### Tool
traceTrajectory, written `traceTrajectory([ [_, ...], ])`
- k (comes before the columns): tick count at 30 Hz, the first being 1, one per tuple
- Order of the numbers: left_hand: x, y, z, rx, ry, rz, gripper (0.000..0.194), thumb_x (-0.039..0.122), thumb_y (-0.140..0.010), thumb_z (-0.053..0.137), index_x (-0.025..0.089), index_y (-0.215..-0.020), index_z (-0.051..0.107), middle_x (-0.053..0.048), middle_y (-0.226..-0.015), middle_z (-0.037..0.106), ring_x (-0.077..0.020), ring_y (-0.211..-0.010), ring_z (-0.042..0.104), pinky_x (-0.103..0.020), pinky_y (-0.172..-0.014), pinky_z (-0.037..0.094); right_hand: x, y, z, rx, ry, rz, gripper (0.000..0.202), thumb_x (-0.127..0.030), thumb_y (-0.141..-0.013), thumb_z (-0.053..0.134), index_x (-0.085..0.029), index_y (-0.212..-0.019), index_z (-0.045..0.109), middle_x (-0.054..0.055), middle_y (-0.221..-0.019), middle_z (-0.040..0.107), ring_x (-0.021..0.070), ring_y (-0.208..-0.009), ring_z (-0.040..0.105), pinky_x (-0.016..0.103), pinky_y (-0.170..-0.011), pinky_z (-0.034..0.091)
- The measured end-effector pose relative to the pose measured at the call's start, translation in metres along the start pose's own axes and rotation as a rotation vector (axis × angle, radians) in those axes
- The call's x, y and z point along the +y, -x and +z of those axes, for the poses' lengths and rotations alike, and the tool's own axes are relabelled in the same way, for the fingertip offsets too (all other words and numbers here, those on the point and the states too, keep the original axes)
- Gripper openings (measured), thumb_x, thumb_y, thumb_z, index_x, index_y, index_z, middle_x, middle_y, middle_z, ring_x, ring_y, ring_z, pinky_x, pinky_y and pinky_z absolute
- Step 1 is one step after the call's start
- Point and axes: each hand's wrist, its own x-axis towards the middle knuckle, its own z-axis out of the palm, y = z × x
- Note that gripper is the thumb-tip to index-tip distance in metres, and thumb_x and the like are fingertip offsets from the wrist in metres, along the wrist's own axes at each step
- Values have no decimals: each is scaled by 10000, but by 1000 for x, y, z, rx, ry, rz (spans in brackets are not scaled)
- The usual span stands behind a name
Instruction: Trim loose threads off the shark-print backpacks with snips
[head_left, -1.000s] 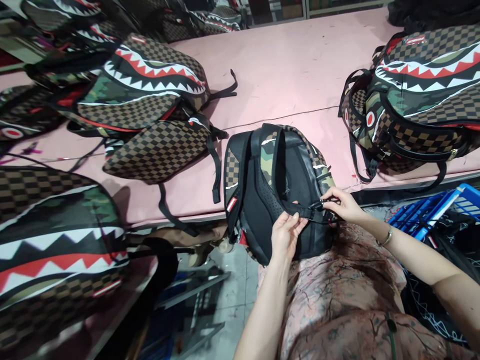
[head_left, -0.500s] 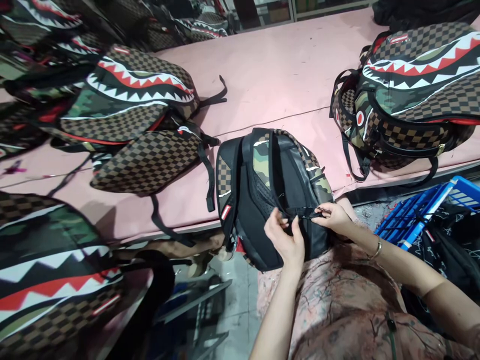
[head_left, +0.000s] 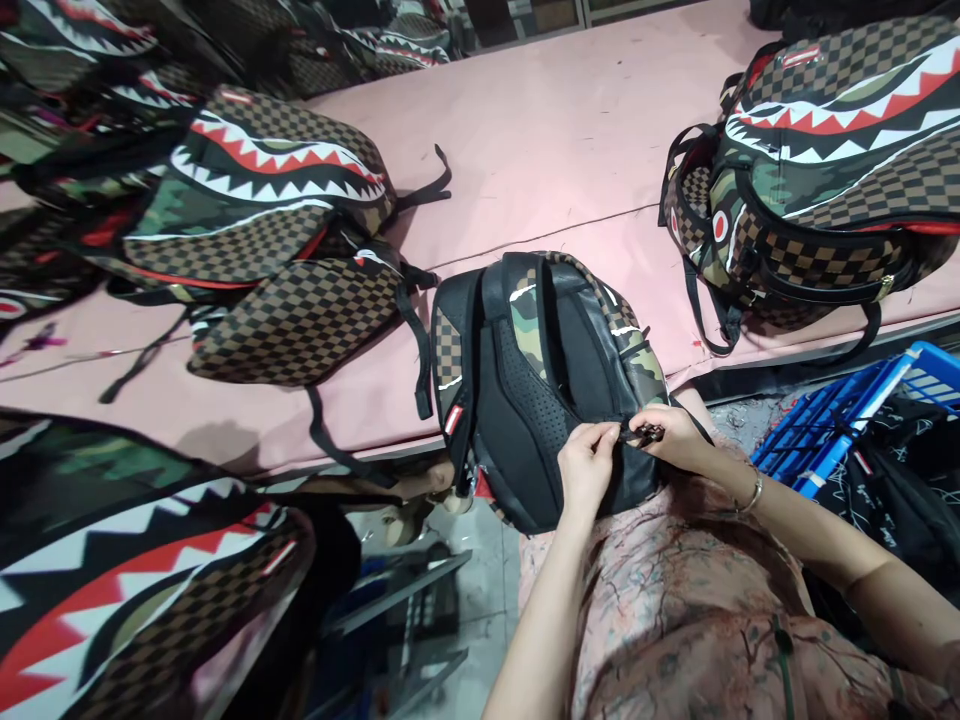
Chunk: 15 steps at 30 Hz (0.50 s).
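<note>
No text is legible: the red label on the held backpack is too small to read.

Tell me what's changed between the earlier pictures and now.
The left hand let go of the strap, opened, then pinched again farther right, beside the right hand. The lower-left backpack tilted, now slanting up rightward. The right hand still grips a small dark piece; the middle backpack stays at the table edge.

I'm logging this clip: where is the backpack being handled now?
In the head view, the backpack is slightly right of centre, at the near edge of the pink table, with the left hand and right hand at its lower right.
</note>
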Motion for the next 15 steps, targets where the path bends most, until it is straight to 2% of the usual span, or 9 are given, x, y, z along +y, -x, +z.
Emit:
traceTrajectory([
  [2,1,1,5,64,229,-87,41,241,-632,687,200,-634,684,-7,-682,609,-137,-705,520,-232,-677,392,-2,0,-1,12,-5,4,137,-98,-669,584,-188,-767,615,2,-721,589,125,-649,532,230,-594,413],
  [4,2,3,9,71,387,-173,119,282,-622,695,172,-619,649,7,-629,563,-111,-620,485,-217,-598,378,-3,1,0,51,-26,11,121,-114,-673,589,-187,-767,609,8,-735,596,131,-659,538,238,-604,422],
  [8,8,8,12,-53,570,-322,291,383,-615,698,134,-579,553,49,-492,397,-58,-452,359,-185,-444,282,-2,5,3,152,-90,32,63,-158,-675,613,-186,-730,600,19,-730,600,141,-650,543,248,-592,430],
  [11,12,10,12,-117,830,-471,349,418,-605,714,129,-597,518,56,-506,383,-34,-446,340,-161,-430,268,0,9,7,207,-130,51,53,-213,-681,637,-189,-707,598,25,-725,604,151,-655,548,260,-599,437],
  [13,13,10,12,-114,889,-498,380,461,-625,692,129,-597,510,55,-512,388,-29,-450,339,-154,-433,276,1,10,9,221,-150,50,65,-224,-680,647,-190,-713,602,26,-728,609,153,-664,551,265,-609,439],
  [15,13,9,12,-115,833,-474,371,430,-613,714,127,-576,503,63,-502,379,-26,-450,334,-151,-434,272,2,10,11,220,-162,51,70,-224,-676,654,-191,-715,606,27,-733,612,155,-671,553,270,-617,441],
])
